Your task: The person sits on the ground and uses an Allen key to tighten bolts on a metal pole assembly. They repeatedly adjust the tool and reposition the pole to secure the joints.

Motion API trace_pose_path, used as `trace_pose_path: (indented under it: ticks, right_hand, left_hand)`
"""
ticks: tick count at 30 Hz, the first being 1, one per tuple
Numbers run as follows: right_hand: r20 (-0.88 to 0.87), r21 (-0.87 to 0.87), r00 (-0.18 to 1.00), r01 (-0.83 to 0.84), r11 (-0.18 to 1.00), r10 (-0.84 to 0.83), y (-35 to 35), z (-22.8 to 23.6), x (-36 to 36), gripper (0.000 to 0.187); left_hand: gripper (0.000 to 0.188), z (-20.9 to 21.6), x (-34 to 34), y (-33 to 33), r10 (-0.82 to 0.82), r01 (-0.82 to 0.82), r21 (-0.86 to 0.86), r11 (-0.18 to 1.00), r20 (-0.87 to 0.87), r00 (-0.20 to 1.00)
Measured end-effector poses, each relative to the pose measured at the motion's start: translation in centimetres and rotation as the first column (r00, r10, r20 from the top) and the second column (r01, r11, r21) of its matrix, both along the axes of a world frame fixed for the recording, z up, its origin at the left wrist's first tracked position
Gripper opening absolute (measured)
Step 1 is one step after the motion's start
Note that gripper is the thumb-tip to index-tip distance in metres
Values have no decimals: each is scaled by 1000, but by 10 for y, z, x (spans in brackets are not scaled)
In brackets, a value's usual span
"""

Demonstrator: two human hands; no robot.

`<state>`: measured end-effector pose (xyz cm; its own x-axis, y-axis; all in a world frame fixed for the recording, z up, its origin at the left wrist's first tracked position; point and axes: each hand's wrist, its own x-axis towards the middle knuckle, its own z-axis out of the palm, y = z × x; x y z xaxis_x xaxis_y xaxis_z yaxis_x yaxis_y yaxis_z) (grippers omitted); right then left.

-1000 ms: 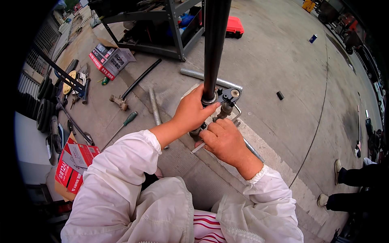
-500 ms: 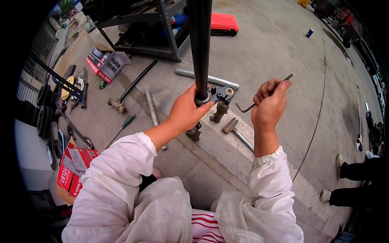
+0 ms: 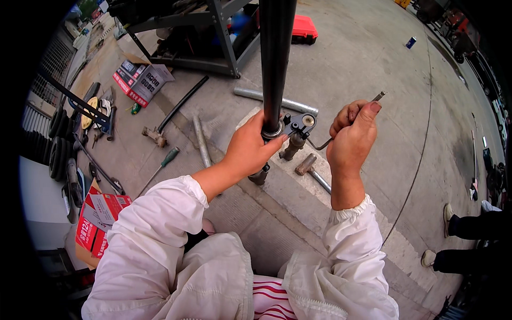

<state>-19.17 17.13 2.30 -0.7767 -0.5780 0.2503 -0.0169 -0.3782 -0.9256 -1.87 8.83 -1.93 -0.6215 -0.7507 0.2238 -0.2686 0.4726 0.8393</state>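
My left hand [image 3: 249, 148] is wrapped round the base of a black upright tube [image 3: 276, 64], where a metal ring meets a black clamp [image 3: 303, 122]. The tube and clamp look like part of a front fork, with a brownish leg [image 3: 293, 146] under the clamp. In my closed right hand [image 3: 352, 144] is an L-shaped hex key [image 3: 380, 96]. Its bent short end is close to the clamp's right side; whether it touches I cannot tell. On the ground just below the clamp lies a hammer [image 3: 306, 165], its handle partly behind my right wrist.
Metal pipes [image 3: 293, 105] [image 3: 201, 141], a green-handled screwdriver [image 3: 170, 156] and a black-handled hammer [image 3: 184, 104] lie around the fork. Beyond stand a metal rack [image 3: 226, 40] and a red case [image 3: 304, 28]. Red-and-white boxes [image 3: 141, 82] [image 3: 98, 221] are leftward; a person's legs [image 3: 472, 226] are at right.
The black tube and clamp have shifted slightly right with my left hand. My right hand has moved a little left, bringing the hex key's bent end nearer the clamp.
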Motion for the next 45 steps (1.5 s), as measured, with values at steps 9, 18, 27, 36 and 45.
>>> trace_pose_path:
  ticks: [9, 18, 27, 36, 45]
  right_hand:
    - [143, -30, 990, 8, 1000, -3, -9, -2, -10, 58]
    - [283, -35, 959, 7, 999, 3, -16, -3, -24, 54]
    - [496, -52, 868, 28, 998, 2, -25, -14, -41, 52]
    - [494, -33, 869, 39, 999, -17, -31, -15, -40, 51]
    - [-136, 372, 947, 322, 870, -292, -47, -15, -96, 42]
  left_hand:
    - [44, -1, 0, -4, 7, -7, 17, 1000, 19, 1000]
    - [43, -2, 1, -4, -2, 1, 23, 1000, 32, 999]
    - [44, -3, 1, -8, 4, -4, 45, 999, -1, 1000]
    - [44, -6, -1, -6, 25, -25, 35, 999, -14, 1000]
    - [43, -6, 0, -4, -10, 11, 87, 996, -11, 1000]
